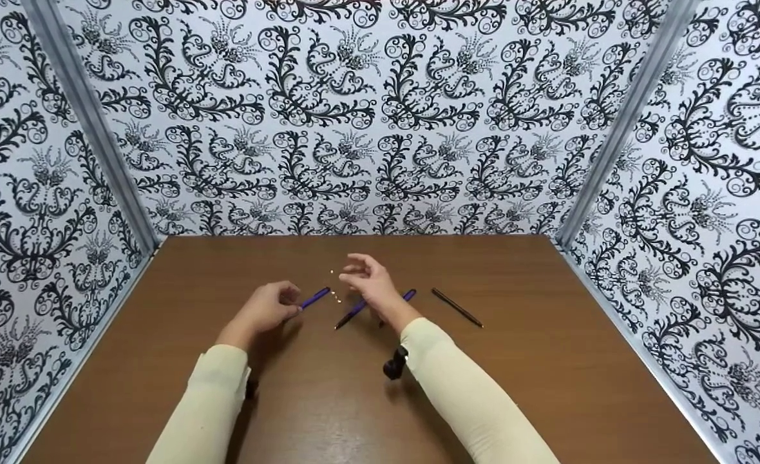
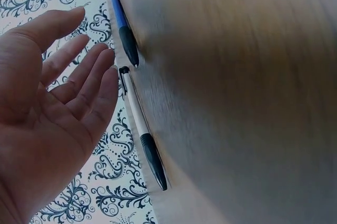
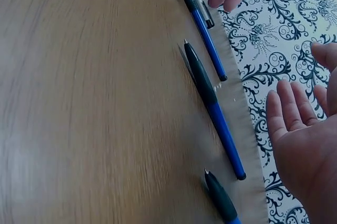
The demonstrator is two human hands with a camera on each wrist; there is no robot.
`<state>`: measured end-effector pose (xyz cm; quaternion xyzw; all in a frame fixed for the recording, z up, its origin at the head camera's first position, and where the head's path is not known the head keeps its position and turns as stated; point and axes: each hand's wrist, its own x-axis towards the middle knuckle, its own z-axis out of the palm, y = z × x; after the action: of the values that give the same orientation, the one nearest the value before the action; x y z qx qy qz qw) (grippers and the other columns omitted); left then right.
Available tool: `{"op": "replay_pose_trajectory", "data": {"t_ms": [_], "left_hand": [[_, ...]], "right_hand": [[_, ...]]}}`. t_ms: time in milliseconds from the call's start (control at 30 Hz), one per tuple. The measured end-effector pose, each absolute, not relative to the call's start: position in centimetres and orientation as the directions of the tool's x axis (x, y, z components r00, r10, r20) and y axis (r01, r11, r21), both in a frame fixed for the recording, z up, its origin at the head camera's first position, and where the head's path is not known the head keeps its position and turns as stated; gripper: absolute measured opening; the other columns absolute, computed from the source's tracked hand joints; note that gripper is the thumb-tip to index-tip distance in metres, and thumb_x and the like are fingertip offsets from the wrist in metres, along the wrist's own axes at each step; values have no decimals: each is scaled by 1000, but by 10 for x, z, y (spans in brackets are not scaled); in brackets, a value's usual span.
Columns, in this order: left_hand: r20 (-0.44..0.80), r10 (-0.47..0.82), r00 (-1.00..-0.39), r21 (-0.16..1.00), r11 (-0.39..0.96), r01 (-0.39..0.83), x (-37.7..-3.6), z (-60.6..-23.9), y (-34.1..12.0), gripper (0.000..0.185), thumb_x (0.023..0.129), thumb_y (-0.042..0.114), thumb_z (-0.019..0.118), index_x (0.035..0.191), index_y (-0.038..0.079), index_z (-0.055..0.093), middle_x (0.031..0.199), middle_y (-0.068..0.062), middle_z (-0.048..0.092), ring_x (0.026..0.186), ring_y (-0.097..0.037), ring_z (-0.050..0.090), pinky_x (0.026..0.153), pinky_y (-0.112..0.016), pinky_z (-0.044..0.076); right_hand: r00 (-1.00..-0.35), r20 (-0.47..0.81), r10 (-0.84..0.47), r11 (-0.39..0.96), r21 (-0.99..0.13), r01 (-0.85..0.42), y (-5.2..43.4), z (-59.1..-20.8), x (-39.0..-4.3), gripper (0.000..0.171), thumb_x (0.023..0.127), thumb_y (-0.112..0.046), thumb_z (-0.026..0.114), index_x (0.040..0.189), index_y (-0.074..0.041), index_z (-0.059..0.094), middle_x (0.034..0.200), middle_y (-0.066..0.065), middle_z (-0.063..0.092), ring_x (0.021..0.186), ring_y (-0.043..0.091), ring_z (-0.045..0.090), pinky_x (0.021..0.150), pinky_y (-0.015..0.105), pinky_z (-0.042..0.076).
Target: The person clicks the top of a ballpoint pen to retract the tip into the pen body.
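My left hand (image 1: 270, 308) is over the left end of a row of pens, fingers loosely bent and palm bare. Beside its fingertips lie a blue pen (image 2: 122, 21) and a white pen (image 2: 138, 110) with a black grip. In the head view that blue pen (image 1: 317, 298) slants away from the hand, which hides the white one. My right hand (image 1: 373, 287), fingers relaxed and holding nothing, hovers above a second blue pen (image 3: 217, 105). A third blue pen (image 3: 221, 197) lies nearer that wrist, partly covered by the right hand in the head view.
A dark pen (image 1: 457, 307) lies farther right on the brown wooden table (image 1: 328, 399). Small whitish bits (image 1: 335, 296) are scattered between the hands. Patterned walls (image 1: 328, 148) enclose the back and sides. A small black object (image 1: 394, 364) is at the right cuff.
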<state>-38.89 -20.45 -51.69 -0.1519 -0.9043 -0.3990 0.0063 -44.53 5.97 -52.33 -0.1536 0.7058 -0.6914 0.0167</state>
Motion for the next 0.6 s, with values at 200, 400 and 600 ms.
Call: {"op": "replay_pose_trajectory", "data": {"t_ms": [200,400,600], "left_hand": [[125,271,-954,699,658,278,-389,-518,-202,35,96,-1,79,129,-11,70,123,-26,75,115,-42,72,105,-57,57],[116,259,-959,687,677,266,-388,-518,-202,33,95,-1,79,127,-9,72,118,-23,76,112,-40,72,104,-57,57],[121,254,-960,685,678,266,-387,-520,-201,36,89,2,80,123,-8,73,114,-24,77,107,-37,72,101,-57,57]], "right_hand": [[-958,185,-220,-18,-982,-186,50,-528,-445,54,99,-3,80,149,0,61,131,23,71,107,21,72,105,61,57],[-959,181,-217,-32,-983,-179,43,-531,-444,53,98,-1,81,148,0,62,133,29,69,105,21,73,104,60,58],[-965,172,-199,-13,-985,-173,37,-529,-441,54,97,-2,82,148,-1,63,129,22,74,109,23,74,104,60,58]]}}
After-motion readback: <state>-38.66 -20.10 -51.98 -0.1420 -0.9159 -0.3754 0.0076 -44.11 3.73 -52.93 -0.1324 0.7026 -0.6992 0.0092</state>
